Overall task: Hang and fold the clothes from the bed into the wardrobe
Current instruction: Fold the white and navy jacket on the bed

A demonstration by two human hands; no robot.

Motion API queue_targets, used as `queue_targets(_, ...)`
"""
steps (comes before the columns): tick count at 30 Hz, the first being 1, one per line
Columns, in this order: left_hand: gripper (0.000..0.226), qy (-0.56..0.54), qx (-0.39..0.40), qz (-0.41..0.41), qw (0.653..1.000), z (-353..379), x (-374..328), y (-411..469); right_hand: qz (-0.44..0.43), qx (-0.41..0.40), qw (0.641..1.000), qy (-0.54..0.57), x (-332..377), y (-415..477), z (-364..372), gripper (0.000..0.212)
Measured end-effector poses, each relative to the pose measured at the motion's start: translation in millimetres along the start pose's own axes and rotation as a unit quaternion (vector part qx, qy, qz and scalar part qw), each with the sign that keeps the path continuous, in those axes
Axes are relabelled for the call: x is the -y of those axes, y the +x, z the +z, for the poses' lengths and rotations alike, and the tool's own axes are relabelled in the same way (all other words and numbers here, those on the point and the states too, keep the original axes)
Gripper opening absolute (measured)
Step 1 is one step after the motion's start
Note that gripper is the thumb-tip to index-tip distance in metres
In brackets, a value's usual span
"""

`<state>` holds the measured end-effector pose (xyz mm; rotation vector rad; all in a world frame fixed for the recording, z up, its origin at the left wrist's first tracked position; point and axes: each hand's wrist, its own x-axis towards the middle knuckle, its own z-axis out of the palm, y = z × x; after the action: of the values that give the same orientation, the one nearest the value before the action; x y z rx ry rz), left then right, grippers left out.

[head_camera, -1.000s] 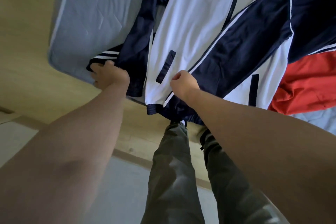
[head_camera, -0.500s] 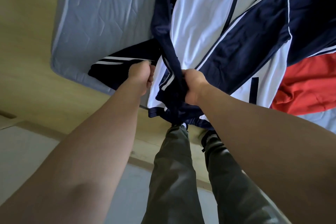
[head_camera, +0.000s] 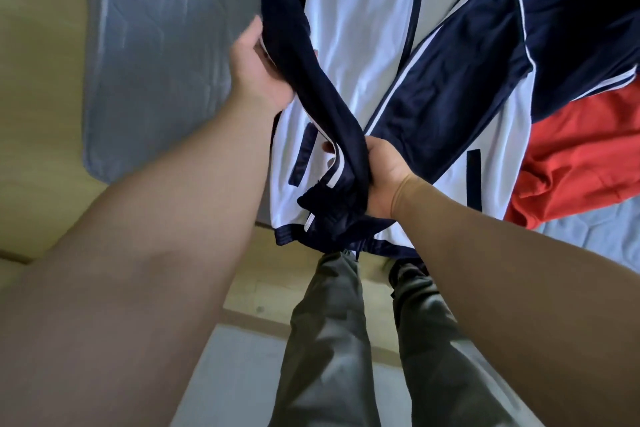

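Observation:
A navy and white zip-up track jacket (head_camera: 367, 45) lies spread on the grey-blue mattress (head_camera: 156, 62), its hem hanging over the near edge. Its navy sleeve (head_camera: 311, 90) is folded across the white front panel. My left hand (head_camera: 259, 69) holds the sleeve partway up, fingers tucked under the fabric. My right hand (head_camera: 384, 177) grips the sleeve near its striped cuff (head_camera: 322, 198). A red garment (head_camera: 581, 156) lies on the mattress to the right, partly under the jacket.
The bed's wooden frame (head_camera: 34, 45) runs along the left and below the mattress edge. My legs in dark grey trousers (head_camera: 329, 340) stand against the bed. A pale floor (head_camera: 225, 374) lies beneath. No wardrobe is in view.
The sleeve, which lay out to the left on the mattress, has been pulled over onto the jacket front. My left hand slid up the sleeve; my right hand took hold near the cuff.

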<state>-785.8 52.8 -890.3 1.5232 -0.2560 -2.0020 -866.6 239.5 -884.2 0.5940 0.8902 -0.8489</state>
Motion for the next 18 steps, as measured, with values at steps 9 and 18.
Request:
queue_targets(9, 0.020, 0.235, -0.050, 0.105, 0.965, 41.8, -36.4, 42.1, 0.013, -0.002, 1.000, 0.003, 21.5, 0.5, -24.2, 0.027)
queue_targets(18, 0.022, 0.461, -0.088, 0.093, 0.878, 28.8, 8.7, 59.7, -0.011, -0.229, 0.928, -0.292, 22.3, 20.9, -37.2, 0.046)
